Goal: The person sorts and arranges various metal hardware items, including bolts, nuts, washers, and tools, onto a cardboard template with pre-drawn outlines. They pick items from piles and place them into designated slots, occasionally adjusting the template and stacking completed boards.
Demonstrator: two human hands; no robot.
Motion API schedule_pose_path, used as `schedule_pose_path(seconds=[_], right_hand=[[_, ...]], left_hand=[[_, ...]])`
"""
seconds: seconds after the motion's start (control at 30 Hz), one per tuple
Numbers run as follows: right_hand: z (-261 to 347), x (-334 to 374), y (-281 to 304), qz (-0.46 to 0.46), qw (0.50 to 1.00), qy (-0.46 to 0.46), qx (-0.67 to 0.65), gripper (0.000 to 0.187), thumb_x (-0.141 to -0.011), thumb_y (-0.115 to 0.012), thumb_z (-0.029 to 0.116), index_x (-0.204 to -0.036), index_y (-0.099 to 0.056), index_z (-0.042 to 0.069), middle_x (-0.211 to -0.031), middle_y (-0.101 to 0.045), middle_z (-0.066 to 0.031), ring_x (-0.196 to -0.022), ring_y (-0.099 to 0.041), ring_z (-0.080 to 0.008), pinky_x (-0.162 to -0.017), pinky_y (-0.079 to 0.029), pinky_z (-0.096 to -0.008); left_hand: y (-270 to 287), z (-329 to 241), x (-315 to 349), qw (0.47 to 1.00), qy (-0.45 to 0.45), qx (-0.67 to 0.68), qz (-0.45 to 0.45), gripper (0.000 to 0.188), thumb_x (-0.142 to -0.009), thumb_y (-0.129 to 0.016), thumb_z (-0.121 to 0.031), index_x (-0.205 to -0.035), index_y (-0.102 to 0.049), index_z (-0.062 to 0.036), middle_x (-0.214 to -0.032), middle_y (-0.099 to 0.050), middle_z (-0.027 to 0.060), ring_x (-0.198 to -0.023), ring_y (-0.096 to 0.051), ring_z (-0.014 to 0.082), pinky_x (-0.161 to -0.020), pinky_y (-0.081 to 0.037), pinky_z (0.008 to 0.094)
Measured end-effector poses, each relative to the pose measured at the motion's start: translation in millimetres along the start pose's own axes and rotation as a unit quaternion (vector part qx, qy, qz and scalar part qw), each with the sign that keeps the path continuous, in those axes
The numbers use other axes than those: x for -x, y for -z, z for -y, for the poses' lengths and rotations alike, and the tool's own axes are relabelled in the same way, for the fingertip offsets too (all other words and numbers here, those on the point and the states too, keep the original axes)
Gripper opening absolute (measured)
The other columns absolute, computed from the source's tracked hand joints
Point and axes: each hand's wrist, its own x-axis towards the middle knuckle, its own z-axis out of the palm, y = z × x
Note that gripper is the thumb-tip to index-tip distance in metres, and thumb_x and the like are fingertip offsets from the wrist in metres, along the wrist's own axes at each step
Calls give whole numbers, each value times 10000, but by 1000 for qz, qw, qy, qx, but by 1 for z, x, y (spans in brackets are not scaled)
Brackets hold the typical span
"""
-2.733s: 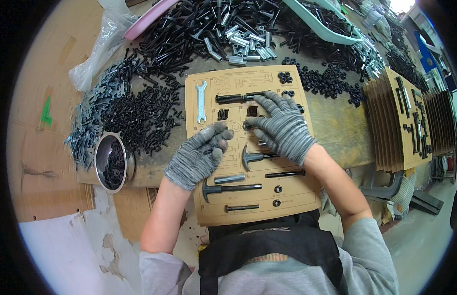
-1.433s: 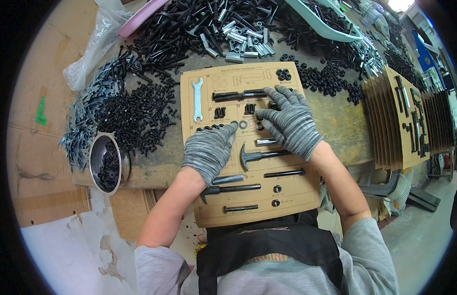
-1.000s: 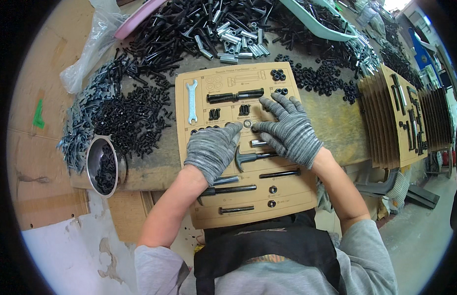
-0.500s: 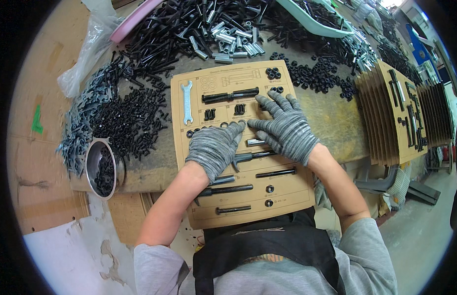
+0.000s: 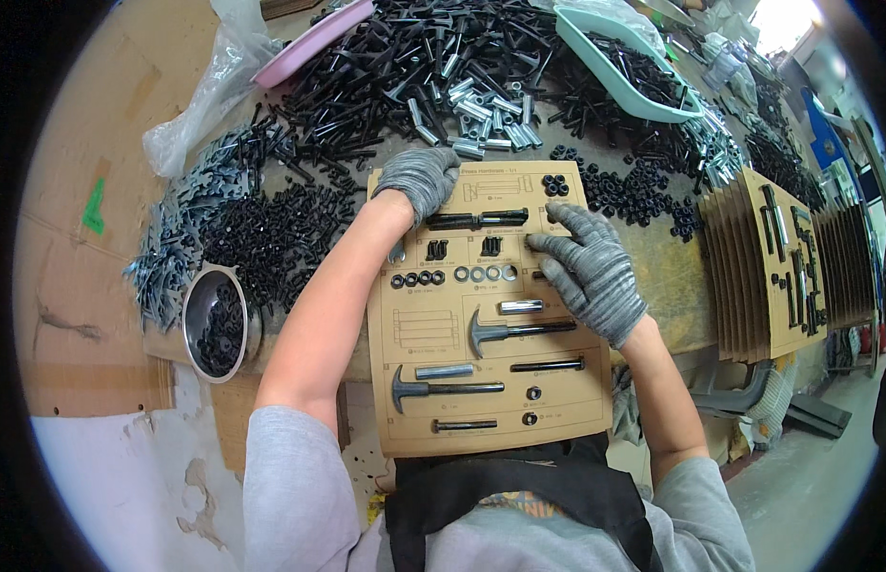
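A brown cardboard hardware board [image 5: 519, 439] lies before me, with black and silver parts set on it in rows. My left hand [image 5: 419, 181], in a grey knit glove, is closed over its upper left corner, fingers together; what they hold, if anything, is hidden. My right hand [image 5: 595, 276], gloved alike, rests over the right side with fingers apart. Between my hands are long black bolts [image 5: 479, 219], short black screws [image 5: 491, 247], black nuts [image 5: 417, 279] and flat washers [image 5: 486, 274]. Lower down lie two T-handled bolts [image 5: 519, 330] and silver sleeves [image 5: 521, 307]. My left forearm mostly covers a wrench [image 5: 396, 253].
Behind the board are heaped black bolts [image 5: 405, 71], silver sleeves [image 5: 495, 119] and loose black nuts [image 5: 643, 195]. A pink tray [image 5: 314, 43] and mint tray [image 5: 614, 81] stand there. Left are screws [image 5: 271, 234] and a metal bowl [image 5: 214, 324]; right, upright filled boards [image 5: 781, 276].
My left hand has moved up from the middle of the board to its upper left corner, uncovering the washers and nuts. The right hand stays over the right side. The view has shifted slightly.
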Motion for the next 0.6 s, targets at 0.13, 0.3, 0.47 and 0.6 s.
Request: schedule_pose_path(seconds=[0.13,0.3,0.47,0.6], right_hand=[[4,3,6,14,999,-34,-20,293,-840,-628,229,-1101,-674,106,-1278,-549,-170,-1178,-509,-353,-1061,-343,-465],[2,17,23,-22,995,-61,-80,253,-860,-635,188,-1094,-675,101,-1286,-550,-165,-1192,-513,-350,-1011,-415,-426],[-32,51,23,-76,979,-138,-130,256,-915,-577,189,-1076,-685,22,-1245,-590,-167,-1185,-547,-288,-1012,-422,-389],[-33,48,7,-84,973,-123,-177,223,-921,-564,122,-1076,-676,7,-1201,-616,-156,-1166,-556,-267,-1014,-416,-376]], left_hand=[[22,5,19,996,-47,76,14,349,-903,-570,-328,-1159,-646,-103,-1015,-683,158,-965,-649,301,-860,-488,371],[109,100,116,985,26,107,-132,279,-895,-608,-234,-1119,-665,-77,-994,-691,136,-930,-642,242,-849,-483,362],[155,170,251,958,263,-72,95,393,-766,-689,-276,-1100,-678,-69,-1044,-682,167,-967,-641,300,-878,-483,385],[104,181,287,967,229,-103,40,438,-748,-685,-318,-1102,-656,-61,-1047,-659,208,-961,-636,341,-874,-492,404]])
